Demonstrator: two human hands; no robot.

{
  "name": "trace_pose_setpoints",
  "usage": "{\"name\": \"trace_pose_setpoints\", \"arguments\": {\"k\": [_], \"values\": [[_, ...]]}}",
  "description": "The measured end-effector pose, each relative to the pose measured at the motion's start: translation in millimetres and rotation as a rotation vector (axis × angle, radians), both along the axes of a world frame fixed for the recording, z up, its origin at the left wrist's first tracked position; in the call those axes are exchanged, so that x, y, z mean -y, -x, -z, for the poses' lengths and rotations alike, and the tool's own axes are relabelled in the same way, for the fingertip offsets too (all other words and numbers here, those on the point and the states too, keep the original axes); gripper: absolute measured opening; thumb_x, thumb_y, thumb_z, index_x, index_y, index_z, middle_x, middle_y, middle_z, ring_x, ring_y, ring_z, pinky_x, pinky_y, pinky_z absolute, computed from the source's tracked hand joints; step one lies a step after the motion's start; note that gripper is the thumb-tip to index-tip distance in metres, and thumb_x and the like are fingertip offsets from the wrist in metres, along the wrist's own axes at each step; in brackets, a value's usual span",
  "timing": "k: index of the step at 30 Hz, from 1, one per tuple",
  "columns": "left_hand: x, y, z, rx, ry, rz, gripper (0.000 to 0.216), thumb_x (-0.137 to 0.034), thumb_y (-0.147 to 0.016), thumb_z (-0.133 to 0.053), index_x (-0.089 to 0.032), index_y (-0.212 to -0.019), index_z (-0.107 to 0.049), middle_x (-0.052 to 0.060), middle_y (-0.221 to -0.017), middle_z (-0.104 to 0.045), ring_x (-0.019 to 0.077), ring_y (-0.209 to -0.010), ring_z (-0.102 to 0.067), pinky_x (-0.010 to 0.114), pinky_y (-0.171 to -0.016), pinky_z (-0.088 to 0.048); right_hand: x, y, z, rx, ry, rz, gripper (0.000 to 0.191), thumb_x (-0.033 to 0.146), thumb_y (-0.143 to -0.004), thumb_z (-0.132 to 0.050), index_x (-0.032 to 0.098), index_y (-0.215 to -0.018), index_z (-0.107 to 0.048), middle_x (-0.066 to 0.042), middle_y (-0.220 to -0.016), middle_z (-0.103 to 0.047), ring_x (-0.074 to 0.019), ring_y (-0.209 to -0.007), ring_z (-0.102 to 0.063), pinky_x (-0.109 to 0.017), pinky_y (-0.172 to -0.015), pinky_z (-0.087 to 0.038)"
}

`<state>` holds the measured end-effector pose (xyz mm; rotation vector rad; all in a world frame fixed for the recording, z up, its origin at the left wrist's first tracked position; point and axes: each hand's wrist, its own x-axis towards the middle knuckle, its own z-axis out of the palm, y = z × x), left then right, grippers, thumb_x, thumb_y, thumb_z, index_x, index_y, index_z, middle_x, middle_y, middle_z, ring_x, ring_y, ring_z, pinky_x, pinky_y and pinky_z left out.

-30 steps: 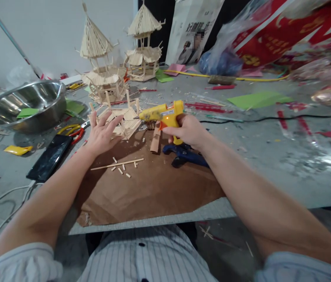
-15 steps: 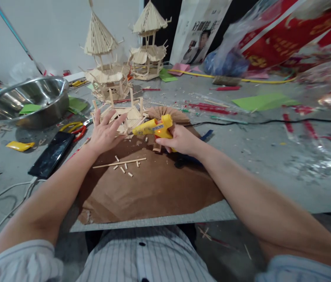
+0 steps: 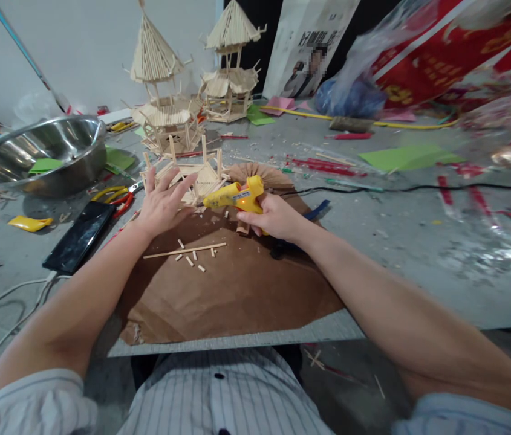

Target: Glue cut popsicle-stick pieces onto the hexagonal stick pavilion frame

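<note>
My right hand [image 3: 277,216] is wrapped round a yellow hot glue gun [image 3: 232,197], whose nozzle points left at a low wooden stick frame [image 3: 207,180]. The nozzle tip is at the frame's near edge; whether it touches cannot be made out. Over the frame's left side lies my left hand [image 3: 162,202], fingers spread, thumb close to the nozzle. Short upright posts stand around the frame's rim. Brown paper [image 3: 237,290] lies underneath. On it, nearer to me, are a long thin stick [image 3: 185,251] and several small cut pieces [image 3: 190,261].
Two stick pagodas [image 3: 159,115] [image 3: 230,78] stand at the back. Leftward are a steel basin [image 3: 87,154], red-handled pliers [image 3: 123,204] and a black phone [image 3: 80,237]. A black cord [image 3: 400,189] runs right from the glue gun. Plastic bags [image 3: 350,90] fill the back right.
The glue gun and my right hand have shifted very slightly to the left. My left hand stays in place on the frame.
</note>
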<state>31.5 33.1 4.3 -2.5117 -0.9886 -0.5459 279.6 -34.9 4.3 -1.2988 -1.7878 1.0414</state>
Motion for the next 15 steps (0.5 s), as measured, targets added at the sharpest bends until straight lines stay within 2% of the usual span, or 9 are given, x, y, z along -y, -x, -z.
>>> {"name": "trace_pose_setpoints", "arguments": {"k": [5, 15], "values": [[-0.7, -0.1, 1.3, 0.012, 0.013, 0.001, 0.063, -0.050, -0.082, -0.044, -0.023, -0.137, -0.027, 0.010, -0.127, -0.052, 0.0255, -0.130, -0.032, 0.051, -0.109, 0.000, -1.4, -0.3, 2.8, -0.054, -0.004, -0.021, 0.014, 0.023, -0.072, -0.059, 0.021, -0.073, -0.045, 0.009, -0.036, -0.043, -0.0069, -0.029, -0.039, -0.020, -0.033, -0.031], [0.2, -1.1, 0.8, 0.016, 0.030, -0.002, 0.063, -0.050, -0.082, -0.043, -0.023, -0.137, -0.027, 0.010, -0.129, -0.051, 0.0263, -0.130, -0.031, 0.052, -0.108, -0.001, 0.6, 2.2, -1.8, -0.028, 0.044, 0.018, 0.011, 0.021, -0.074, -0.057, 0.020, -0.072, -0.046, 0.009, -0.035, -0.043, -0.0073, -0.030, -0.038, -0.021, -0.034, -0.031]]}}
